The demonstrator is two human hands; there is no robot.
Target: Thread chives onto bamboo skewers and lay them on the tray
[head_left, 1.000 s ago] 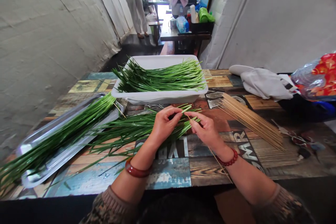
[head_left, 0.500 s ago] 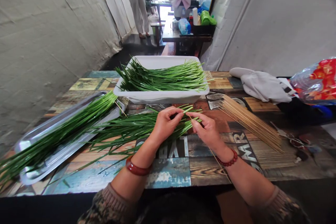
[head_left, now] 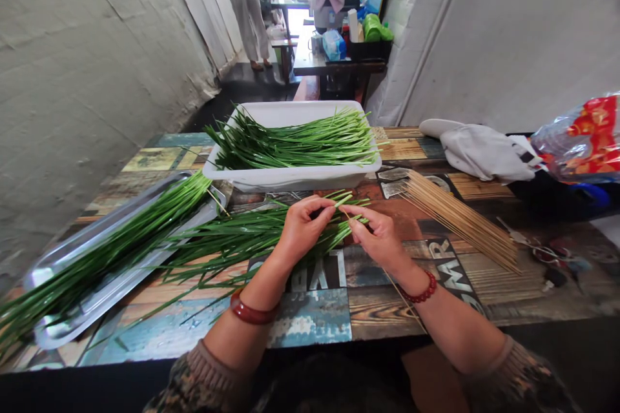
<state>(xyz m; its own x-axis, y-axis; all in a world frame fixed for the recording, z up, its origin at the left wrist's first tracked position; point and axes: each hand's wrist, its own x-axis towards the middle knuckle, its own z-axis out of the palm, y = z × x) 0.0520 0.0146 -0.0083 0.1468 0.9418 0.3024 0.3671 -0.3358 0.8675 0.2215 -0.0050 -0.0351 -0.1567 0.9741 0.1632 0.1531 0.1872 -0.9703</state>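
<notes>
My left hand (head_left: 304,226) pinches the pale stem ends of a few garlic chives between thumb and fingers. Close beside it, my right hand (head_left: 380,235) grips a thin bamboo skewer (head_left: 405,301), whose tip is at the stems; whether it has pierced them I cannot tell. The skewer's other end sticks out below my right wrist. Loose garlic chives (head_left: 232,235) lie under and left of my hands, partly hidden by my left hand. More chives (head_left: 121,245) lie bundled on a metal tray (head_left: 116,303) at left, a skewer end poking out near their stems.
A white tub (head_left: 290,179) of chives (head_left: 300,142) stands behind my hands. Bamboo skewers (head_left: 460,219) lie spread at right, near keys and scissors (head_left: 547,251). Farther right are a grey cap (head_left: 484,151) and a red plastic bag (head_left: 591,135). A person (head_left: 245,6) stands in the background.
The whole view has shifted slightly. My hands keep nearly the same pose, with the skewer tip still at the chive stems.
</notes>
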